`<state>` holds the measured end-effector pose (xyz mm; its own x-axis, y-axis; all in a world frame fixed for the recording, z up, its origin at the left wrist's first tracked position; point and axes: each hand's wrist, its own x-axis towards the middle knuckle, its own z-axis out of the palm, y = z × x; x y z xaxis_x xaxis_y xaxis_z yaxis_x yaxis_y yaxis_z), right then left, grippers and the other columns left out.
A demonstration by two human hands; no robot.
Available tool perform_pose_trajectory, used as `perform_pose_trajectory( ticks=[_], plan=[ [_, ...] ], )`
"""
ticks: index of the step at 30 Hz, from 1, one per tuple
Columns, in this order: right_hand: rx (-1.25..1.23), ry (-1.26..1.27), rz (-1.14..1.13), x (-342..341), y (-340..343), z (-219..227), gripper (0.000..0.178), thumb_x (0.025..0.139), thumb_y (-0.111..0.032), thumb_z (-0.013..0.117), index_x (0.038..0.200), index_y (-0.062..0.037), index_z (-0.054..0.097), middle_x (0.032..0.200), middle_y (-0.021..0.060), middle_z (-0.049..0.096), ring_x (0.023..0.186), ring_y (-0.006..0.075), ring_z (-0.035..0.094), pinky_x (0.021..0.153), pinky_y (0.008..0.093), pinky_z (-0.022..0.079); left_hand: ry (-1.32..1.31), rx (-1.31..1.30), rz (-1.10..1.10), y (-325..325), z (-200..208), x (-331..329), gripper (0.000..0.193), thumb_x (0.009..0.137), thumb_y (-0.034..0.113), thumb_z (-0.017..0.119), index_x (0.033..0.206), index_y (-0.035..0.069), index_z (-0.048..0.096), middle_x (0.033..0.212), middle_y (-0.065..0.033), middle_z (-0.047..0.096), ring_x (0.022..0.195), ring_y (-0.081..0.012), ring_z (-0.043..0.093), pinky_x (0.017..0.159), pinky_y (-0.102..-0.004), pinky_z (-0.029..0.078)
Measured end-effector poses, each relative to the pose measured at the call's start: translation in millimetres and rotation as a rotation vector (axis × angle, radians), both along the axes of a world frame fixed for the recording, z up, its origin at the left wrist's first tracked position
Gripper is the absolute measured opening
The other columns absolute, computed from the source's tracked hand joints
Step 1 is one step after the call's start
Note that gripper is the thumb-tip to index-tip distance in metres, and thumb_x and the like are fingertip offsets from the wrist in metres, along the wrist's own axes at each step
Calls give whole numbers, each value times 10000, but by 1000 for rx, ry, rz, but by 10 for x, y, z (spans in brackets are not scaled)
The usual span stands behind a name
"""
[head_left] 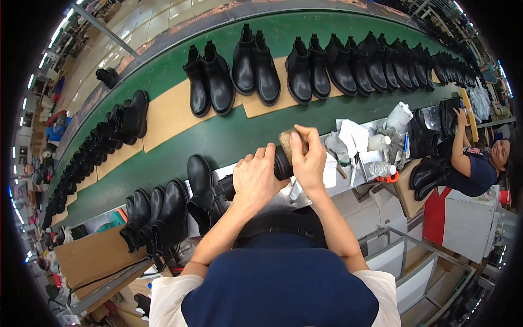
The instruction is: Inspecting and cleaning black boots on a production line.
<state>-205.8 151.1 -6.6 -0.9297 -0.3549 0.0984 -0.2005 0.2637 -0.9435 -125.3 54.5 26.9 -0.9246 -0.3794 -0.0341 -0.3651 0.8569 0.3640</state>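
Long green work surface (229,136) curves across ahead, tan cardboard sheets (169,117) laid on it. Paired black boots (256,68) stand along its far side, toes toward me, the row running off to the right. More dark boots (128,120) line up on the left, shrinking into the distance.

Close in, above my lap: left hand (255,177) wrapped round one black boot (282,165), back of the hand up, fingers curled over it. Boot held tilted, over the near edge of the surface. Right hand (308,158) pinches a tan block (285,140), thumb on its near face. Block sits at the boot's right-hand end; cannot tell whether it presses on it or is just beside it.

Loose boot (200,177) next to my left wrist; several others (170,210) grouped further left, near a cardboard box (101,259). To the right, a white cloth (354,136) and a clear bottle (379,169) lying on its side. Further right, a co-worker (473,171) in dark blue, one hand on a boot.
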Motion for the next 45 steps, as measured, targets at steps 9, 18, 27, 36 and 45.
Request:
perform_pose_trajectory(
  ticks=[9,18,27,36,45],
  plan=[
    [-17,81,-6,48,48,-66,237,895,-141,550,1042,45,541,807,131,625,746,139,594,656,288,465,-9,6,-8,80,-66,51,705,515,302,809,1106,28,539,905,-150,634,759,-327,639,663,-389,521],
    [-5,86,4,61,59,74,245,872,-135,571,1047,34,545,899,215,642,818,342,642,705,358,504,4,11,-23,105,9,61,692,522,323,808,1089,24,546,897,-147,641,735,-312,647,631,-391,523],
    [0,130,-54,162,138,-2,203,871,-127,563,1009,22,561,887,199,643,818,334,645,717,356,504,-18,-23,-26,123,-74,59,705,527,308,812,1099,8,530,903,-126,634,761,-289,652,655,-362,529],
    [-33,156,-47,182,218,-92,198,890,-122,556,1003,41,549,821,149,632,734,193,620,657,312,479,5,-23,-41,142,28,79,684,512,296,826,1068,26,534,893,-119,634,754,-281,649,641,-361,528],
    [-38,76,-28,243,235,-120,220,884,-143,564,1016,33,549,855,170,643,809,232,639,707,324,488,-29,-27,-14,106,-23,114,727,519,375,818,1110,55,542,944,-112,642,767,-290,648,622,-391,516]
  ],
)
